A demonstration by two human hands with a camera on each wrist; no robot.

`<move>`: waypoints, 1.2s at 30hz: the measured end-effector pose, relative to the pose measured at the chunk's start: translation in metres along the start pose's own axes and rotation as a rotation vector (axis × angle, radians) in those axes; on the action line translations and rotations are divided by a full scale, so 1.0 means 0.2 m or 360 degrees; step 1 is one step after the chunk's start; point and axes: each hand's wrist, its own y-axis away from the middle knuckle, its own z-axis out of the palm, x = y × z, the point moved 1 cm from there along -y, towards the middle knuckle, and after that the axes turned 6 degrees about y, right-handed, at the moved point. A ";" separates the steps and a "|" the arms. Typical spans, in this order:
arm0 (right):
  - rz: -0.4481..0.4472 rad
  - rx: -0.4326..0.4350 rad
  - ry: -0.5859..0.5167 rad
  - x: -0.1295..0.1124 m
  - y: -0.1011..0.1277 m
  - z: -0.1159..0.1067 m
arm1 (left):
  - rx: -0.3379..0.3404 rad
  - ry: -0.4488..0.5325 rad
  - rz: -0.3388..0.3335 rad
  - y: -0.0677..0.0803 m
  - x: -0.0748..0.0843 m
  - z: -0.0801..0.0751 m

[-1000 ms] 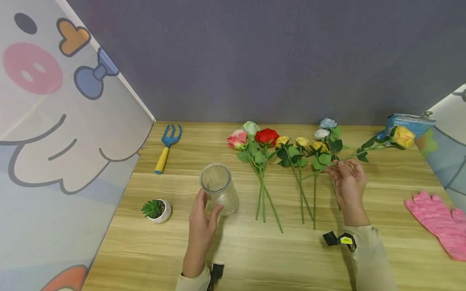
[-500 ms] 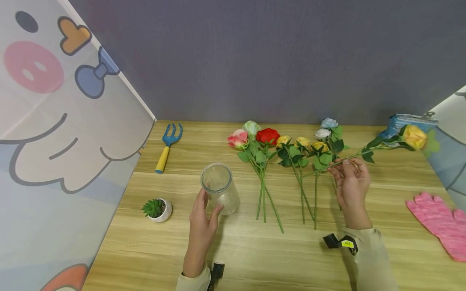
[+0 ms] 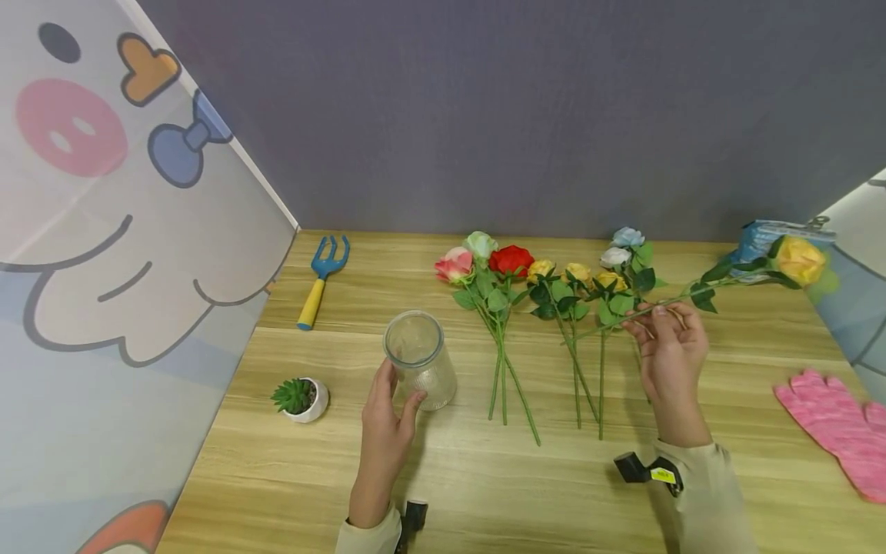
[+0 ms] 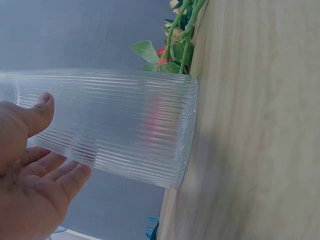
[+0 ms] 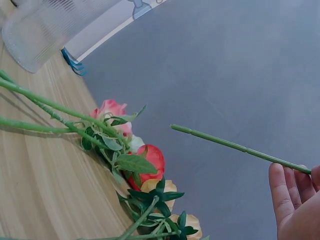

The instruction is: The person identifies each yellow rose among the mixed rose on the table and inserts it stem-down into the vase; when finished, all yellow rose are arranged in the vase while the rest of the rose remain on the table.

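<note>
A ribbed clear glass vase (image 3: 420,359) stands upright on the wooden table (image 3: 484,492). My left hand (image 3: 388,419) grips it from the near side; the left wrist view shows the thumb on the vase (image 4: 125,125) and the fingers (image 4: 60,182) behind it. My right hand (image 3: 667,342) pinches the stem of a yellow rose (image 3: 801,260) and holds it off the table, bloom pointing right. In the right wrist view the bare stem (image 5: 235,146) juts out left from my fingers (image 5: 292,200). Several other roses (image 3: 540,285) lie in a row between my hands.
A blue and yellow hand fork (image 3: 320,277) lies at the back left and a small succulent pot (image 3: 300,398) sits left of the vase. A pink glove (image 3: 837,427) lies at the right edge, with a blue packet (image 3: 775,235) behind it. Cartoon panels flank the table.
My right hand has lifted the yellow rose slightly up and to the right. My left hand has stayed on the vase.
</note>
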 end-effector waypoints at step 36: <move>-0.0068 -0.0159 -0.0135 -0.02 0.04 0.05 | 0.0006 -0.0045 0.0002 0.00 0.00 0.00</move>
